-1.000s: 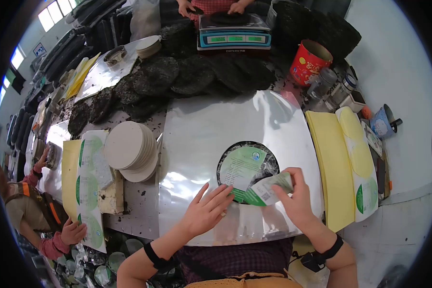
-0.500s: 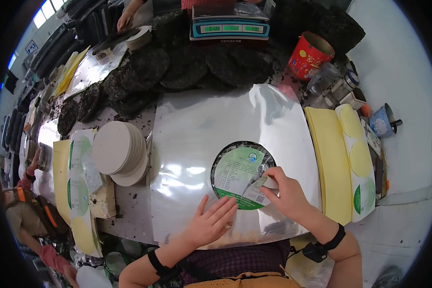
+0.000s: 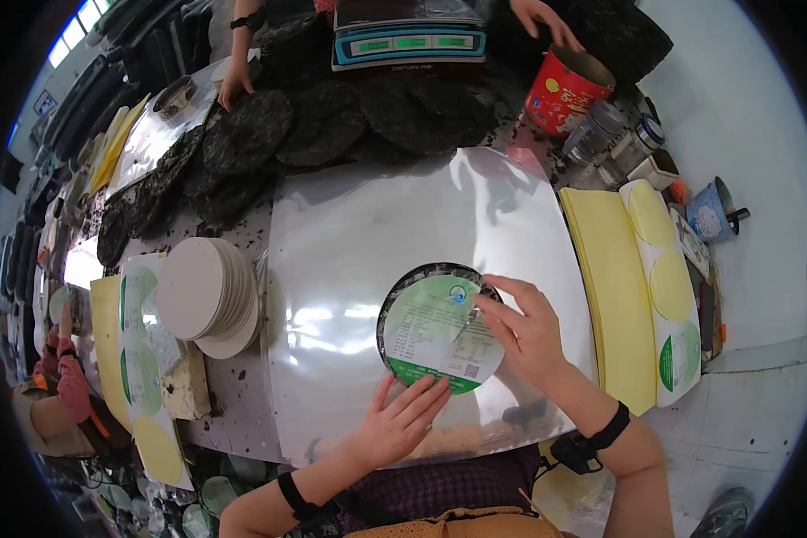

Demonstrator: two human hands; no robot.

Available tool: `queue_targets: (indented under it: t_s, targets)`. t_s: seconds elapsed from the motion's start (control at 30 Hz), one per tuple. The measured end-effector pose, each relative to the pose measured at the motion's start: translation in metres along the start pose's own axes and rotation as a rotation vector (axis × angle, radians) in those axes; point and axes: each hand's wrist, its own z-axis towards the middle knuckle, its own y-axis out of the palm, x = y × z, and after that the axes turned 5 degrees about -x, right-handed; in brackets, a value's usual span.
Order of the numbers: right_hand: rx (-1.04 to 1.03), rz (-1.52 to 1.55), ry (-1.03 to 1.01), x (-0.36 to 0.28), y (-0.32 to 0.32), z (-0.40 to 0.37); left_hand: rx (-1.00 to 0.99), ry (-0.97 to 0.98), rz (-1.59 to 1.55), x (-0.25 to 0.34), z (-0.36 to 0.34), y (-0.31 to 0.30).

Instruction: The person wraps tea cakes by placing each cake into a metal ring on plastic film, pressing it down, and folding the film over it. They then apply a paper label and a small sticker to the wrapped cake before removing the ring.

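A round dark disc in clear wrap (image 3: 387,309) lies on the shiny plastic sheeting (image 3: 332,233). On top of it is a round green and white label (image 3: 421,323), with a crease or raised edge toward its right. My left hand (image 3: 402,420) rests palm down at the lower edge of the label, fingers spread. At the upper right edge, my right hand (image 3: 527,334) touches the label with its fingertips, fingers apart and nothing held.
Left are a stack of pale round discs (image 3: 193,289) and a label strip (image 3: 142,359); right, yellow sheets (image 3: 605,287) and another label strip (image 3: 672,296). Behind lie dark round cakes (image 3: 323,125), a scale (image 3: 410,43) and a red tub (image 3: 568,92). A co-worker's hands (image 3: 235,82) are across the table.
My right hand has moved up along the label's edge and released its lifted corner, which now lies flatter. Across the table, a co-worker's hand has come to the red tub.
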Motion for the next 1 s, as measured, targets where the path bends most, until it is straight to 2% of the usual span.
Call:
queue_targets:
  t_s: [0.27, 0.47, 0.53, 0.57, 0.63, 0.67, 0.73, 0.77, 0.83, 0.87, 0.93, 1.0]
  targets:
    - [0.027, -0.084, -0.002, 0.015, 0.023, 0.007, 0.008, -0.011, 0.007, 0.001, -0.001, 0.002]
    - [-0.041, -0.052, 0.034, 0.019, 0.031, 0.007, 0.004, -0.025, -0.003, 0.004, 0.000, 0.001]
    - [0.024, 0.176, 0.227, 0.016, 0.032, 0.007, 0.003, -0.028, -0.006, 0.004, 0.000, 0.000]
    - [0.024, 0.175, 0.227, 0.017, 0.032, 0.008, 0.001, -0.028, -0.013, 0.004, 0.001, -0.001]
    - [-0.037, 0.694, 0.524, 0.022, 0.034, 0.008, 0.003, -0.025, -0.020, 0.004, 0.001, -0.002]
    - [-0.034, 0.691, 0.522, 0.025, 0.036, 0.008, -0.001, -0.028, -0.025, 0.004, 0.001, -0.002]
    - [-0.119, 0.989, 0.745, 0.027, 0.036, 0.009, -0.001, -0.025, -0.026, 0.006, 0.002, -0.004]
    - [-0.111, 0.987, 0.733, 0.024, 0.033, 0.007, -0.025, -0.019, -0.052, 0.006, 0.001, -0.006]
    - [0.083, 0.208, 0.254, 0.011, 0.029, 0.009, -0.028, -0.023, -0.041, 0.001, 0.004, -0.011]
    - [0.019, 0.193, 0.181, -0.003, 0.019, 0.013, 0.073, -0.037, -0.155, 0.000, 0.008, -0.013]
    - [-0.221, -0.030, 0.011, -0.034, 0.015, 0.019, 0.292, -0.104, -0.353, -0.006, 0.025, -0.027]
    - [-0.393, -0.128, -0.018, -0.046, 0.032, 0.007, 0.546, -0.361, -0.548, -0.020, 0.055, -0.022]
